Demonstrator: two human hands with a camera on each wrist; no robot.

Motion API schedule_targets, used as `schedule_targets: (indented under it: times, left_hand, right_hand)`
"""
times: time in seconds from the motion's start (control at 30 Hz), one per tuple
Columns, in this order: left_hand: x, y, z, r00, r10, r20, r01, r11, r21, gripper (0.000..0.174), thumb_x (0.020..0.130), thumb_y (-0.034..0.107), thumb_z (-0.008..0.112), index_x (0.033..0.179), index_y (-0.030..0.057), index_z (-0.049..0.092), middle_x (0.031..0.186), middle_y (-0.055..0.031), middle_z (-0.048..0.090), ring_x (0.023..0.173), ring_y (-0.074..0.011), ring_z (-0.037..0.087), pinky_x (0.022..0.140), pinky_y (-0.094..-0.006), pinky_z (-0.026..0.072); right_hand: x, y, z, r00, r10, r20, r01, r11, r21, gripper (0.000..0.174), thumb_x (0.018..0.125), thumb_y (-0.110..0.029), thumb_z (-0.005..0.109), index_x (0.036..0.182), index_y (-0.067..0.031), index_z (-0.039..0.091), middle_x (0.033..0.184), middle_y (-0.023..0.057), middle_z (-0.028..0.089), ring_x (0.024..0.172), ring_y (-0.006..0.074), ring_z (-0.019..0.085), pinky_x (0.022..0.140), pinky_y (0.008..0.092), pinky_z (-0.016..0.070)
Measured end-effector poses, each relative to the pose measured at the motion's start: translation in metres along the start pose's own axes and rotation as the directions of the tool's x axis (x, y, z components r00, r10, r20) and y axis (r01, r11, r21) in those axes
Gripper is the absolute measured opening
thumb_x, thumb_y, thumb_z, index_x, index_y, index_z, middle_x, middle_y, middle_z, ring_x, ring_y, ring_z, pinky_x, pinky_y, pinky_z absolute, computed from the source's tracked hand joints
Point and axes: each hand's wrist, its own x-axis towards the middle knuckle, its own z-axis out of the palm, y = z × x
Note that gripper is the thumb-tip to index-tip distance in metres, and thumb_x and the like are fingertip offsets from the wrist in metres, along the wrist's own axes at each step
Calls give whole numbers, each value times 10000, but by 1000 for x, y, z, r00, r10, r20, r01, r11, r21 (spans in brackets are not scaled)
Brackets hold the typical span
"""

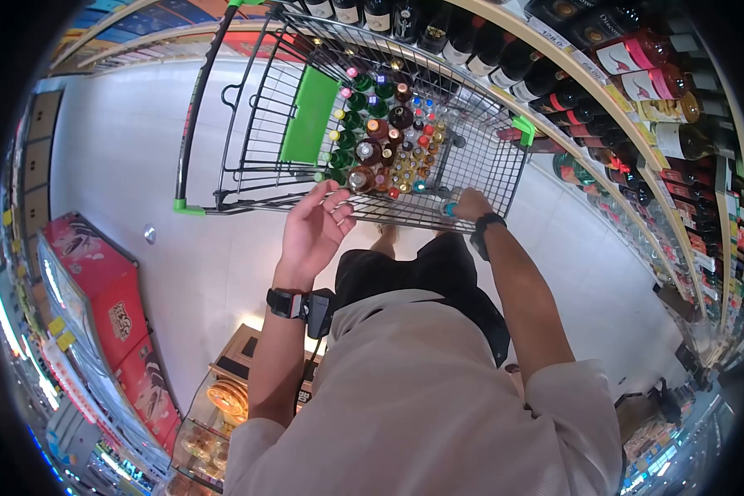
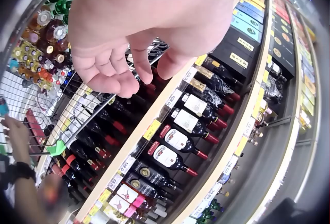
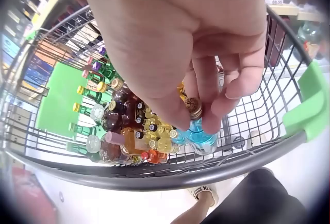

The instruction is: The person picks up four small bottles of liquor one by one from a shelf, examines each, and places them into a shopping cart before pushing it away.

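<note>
My right hand (image 1: 471,204) reaches over the near side of the shopping cart (image 3: 129,184). Thumb and fingers pinch the gold-brown cap of a small bottle of blue liquid (image 3: 200,137), beside the other bottles in the cart. My left hand (image 1: 312,233) is near the cart's near rim with palm up and fingers loosely bent, holding nothing. Close by its fingertips stands a big bottle with amber liquid (image 1: 360,179). Packed in the cart are green bottles (image 1: 349,121), dark brown bottles (image 3: 122,111) and small bottles of yellow liquid (image 3: 164,144).
Wine bottles (image 2: 172,149) line a tilted shelf (image 2: 154,111) with price tags along the cart's far side. A green panel (image 1: 310,116) stands at the cart's handle end. Red display boxes (image 1: 114,306) are at the left, and a pale floor (image 1: 132,165) lies around the cart.
</note>
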Motion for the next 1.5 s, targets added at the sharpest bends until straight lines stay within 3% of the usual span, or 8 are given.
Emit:
schedule_targets:
  times: [0.2,0.4,0.5,0.6,0.7,1.2,1.3,1.5]
  left_hand:
    - [1,-6,4,998,9,-66,-6,999,38,163,1011,230,520,1082,100,588,968,-44,677,815,-165,592,760,-313,483]
    - [5,-10,11,987,24,-160,-10,996,88,151,1011,242,525,1052,108,582,968,-32,648,838,-163,581,757,-307,476]
    - [7,-15,11,978,11,-208,7,996,87,154,1011,249,526,1048,109,579,969,-30,639,839,-163,574,764,-307,472]
    - [8,-19,12,974,13,-227,12,994,106,160,1011,252,524,1051,106,575,959,-32,631,833,-160,563,773,-312,468]
    - [11,-22,11,975,1,-224,23,994,106,159,1011,250,525,1049,104,575,958,-34,631,831,-158,561,769,-312,467]
    - [20,-24,6,955,-5,-297,40,993,111,170,1004,248,538,1049,87,573,989,-42,626,858,-171,566,787,-317,484]
    - [18,-23,2,964,15,-265,24,989,143,170,1006,250,535,1053,91,572,990,-41,624,861,-173,566,785,-316,484]
    - [13,-23,-2,958,17,-285,23,990,137,147,1004,226,538,1034,83,554,999,-48,617,883,-165,581,818,-318,480]
  right_hand:
    - [30,6,34,994,-109,-26,112,982,150,205,656,-112,704,838,-37,643,842,193,652,818,378,657,702,441,542]
    - [53,-11,55,988,-151,-39,154,985,80,215,653,-131,702,846,-59,641,886,169,659,852,362,656,723,438,528]
    - [65,-17,63,993,-95,69,91,994,62,207,669,-115,696,871,-84,661,920,159,671,893,356,655,752,434,524]
    - [73,-16,67,946,-294,136,286,956,69,193,718,-98,666,910,-115,684,970,150,682,953,333,657,788,419,523]
    - [78,-20,67,932,-235,275,248,969,-13,213,763,-74,621,948,-143,700,1021,124,685,1008,313,655,848,407,519]
    - [102,-43,99,846,-142,515,186,982,-33,395,952,-353,495,1204,-93,652,1213,172,661,1160,361,604,985,477,465]
    - [97,-52,93,858,-171,485,178,984,32,499,913,-404,506,1184,-18,668,1229,213,650,1158,371,614,981,464,480]
    - [106,-52,104,853,-259,453,222,966,133,617,872,-547,557,1209,-40,660,1251,206,641,1175,358,602,1001,440,468]
